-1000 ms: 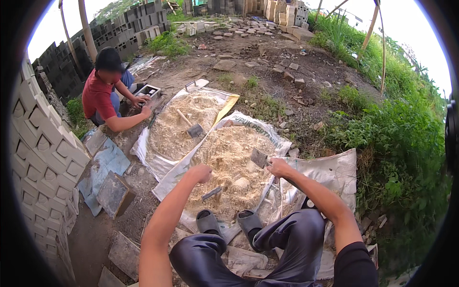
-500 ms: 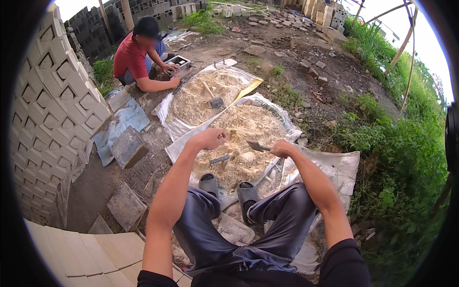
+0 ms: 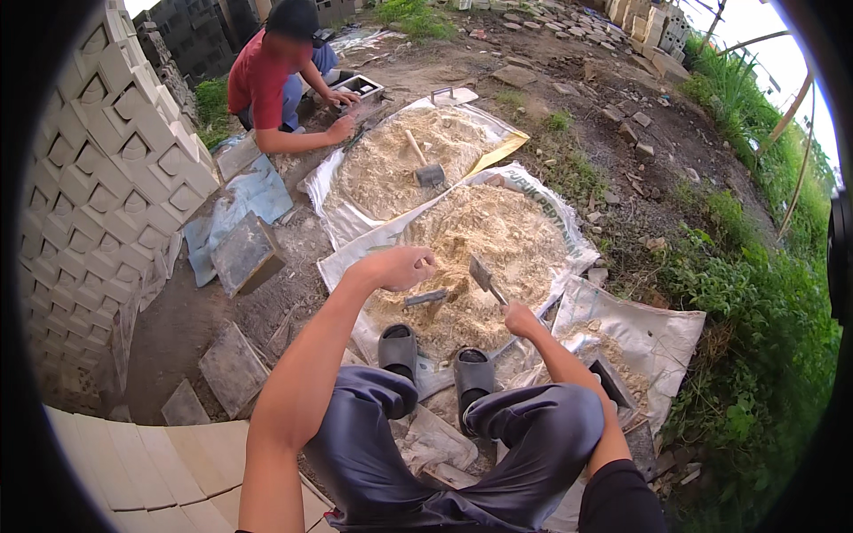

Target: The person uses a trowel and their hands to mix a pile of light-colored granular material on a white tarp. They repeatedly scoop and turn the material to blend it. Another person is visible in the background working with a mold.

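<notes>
My right hand (image 3: pixel 522 320) is closed round the handle of a small trowel (image 3: pixel 481 273), its flat blade pointing up and away over a heap of pale sandy powder (image 3: pixel 502 235). To its left my left hand (image 3: pixel 402 268) hovers above the near edge of the heap, fingers curled together; whether anything is in them is hidden. Just below that hand a dark grey bar (image 3: pixel 426 298) lies on the powder. The heap is spread on a white sack (image 3: pixel 582 250) in front of my sandalled feet.
A second powder heap farther off bears a mallet (image 3: pixel 429 174). A co-worker in red (image 3: pixel 265 80) crouches at a box-shaped mould (image 3: pixel 362 86). Stacked pale blocks (image 3: pixel 111 178) stand left, with loose slabs (image 3: pixel 233 369). Beside my right knee is a dark mould (image 3: pixel 613 382); plants grow right.
The trowel has swung from pointing left to pointing up and away, and my right hand has drawn nearer to me. A dark mould now shows by my right knee. The view has shifted slightly.
</notes>
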A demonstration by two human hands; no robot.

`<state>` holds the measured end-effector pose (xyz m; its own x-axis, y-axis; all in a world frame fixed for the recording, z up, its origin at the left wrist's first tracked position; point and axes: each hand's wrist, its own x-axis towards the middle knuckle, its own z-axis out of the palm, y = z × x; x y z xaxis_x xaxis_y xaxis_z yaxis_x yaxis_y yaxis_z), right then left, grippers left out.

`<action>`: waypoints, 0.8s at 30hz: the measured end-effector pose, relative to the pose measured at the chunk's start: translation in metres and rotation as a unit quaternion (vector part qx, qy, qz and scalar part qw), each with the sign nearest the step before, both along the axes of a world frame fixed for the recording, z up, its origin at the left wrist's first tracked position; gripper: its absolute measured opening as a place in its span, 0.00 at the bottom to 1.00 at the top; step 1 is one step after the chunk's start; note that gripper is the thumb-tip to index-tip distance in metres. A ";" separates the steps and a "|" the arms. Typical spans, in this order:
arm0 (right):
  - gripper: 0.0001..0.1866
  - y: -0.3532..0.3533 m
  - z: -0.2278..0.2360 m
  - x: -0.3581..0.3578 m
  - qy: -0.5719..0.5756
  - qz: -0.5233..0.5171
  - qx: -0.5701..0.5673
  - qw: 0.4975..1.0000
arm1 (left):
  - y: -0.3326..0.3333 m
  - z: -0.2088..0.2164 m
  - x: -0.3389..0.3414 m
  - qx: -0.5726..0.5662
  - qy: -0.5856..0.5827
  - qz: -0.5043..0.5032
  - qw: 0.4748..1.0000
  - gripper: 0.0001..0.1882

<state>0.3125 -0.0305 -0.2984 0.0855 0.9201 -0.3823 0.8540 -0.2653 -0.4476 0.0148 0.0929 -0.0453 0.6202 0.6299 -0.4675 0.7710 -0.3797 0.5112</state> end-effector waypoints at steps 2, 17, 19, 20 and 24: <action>0.22 -0.024 -0.051 -0.017 0.054 -0.043 -0.024 0.997 | -0.002 0.002 -0.004 -0.045 -0.001 -0.008 0.999 0.22; 0.19 -0.027 -0.074 -0.015 0.391 -0.267 -0.123 0.872 | 0.006 -0.027 0.021 -0.025 -0.060 -0.086 0.994 0.25; 0.21 -0.017 -0.056 -0.012 0.436 -0.258 -0.138 0.851 | 0.017 -0.090 0.015 0.025 0.035 -0.082 0.996 0.27; 0.23 -0.015 -0.065 -0.013 0.475 -0.294 -0.139 0.817 | 0.019 -0.125 0.011 0.072 0.102 -0.092 0.988 0.28; 0.23 -0.007 -0.093 -0.019 0.492 -0.364 -0.123 0.781 | 0.029 -0.239 0.003 0.179 0.146 -0.082 0.970 0.33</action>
